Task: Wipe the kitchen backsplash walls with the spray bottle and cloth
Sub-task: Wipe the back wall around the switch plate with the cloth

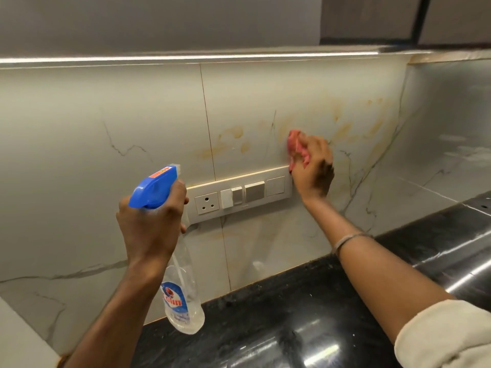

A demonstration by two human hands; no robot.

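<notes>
Left hand [148,224] round near-upright, wall-facing spray bottle [183,296]

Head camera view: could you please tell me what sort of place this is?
Most likely a home kitchen: a marble-look tiled backsplash rises from a glossy black stone countertop, a switch-and-socket panel is set into it, and a light strip runs under the cabinets above.
</notes>
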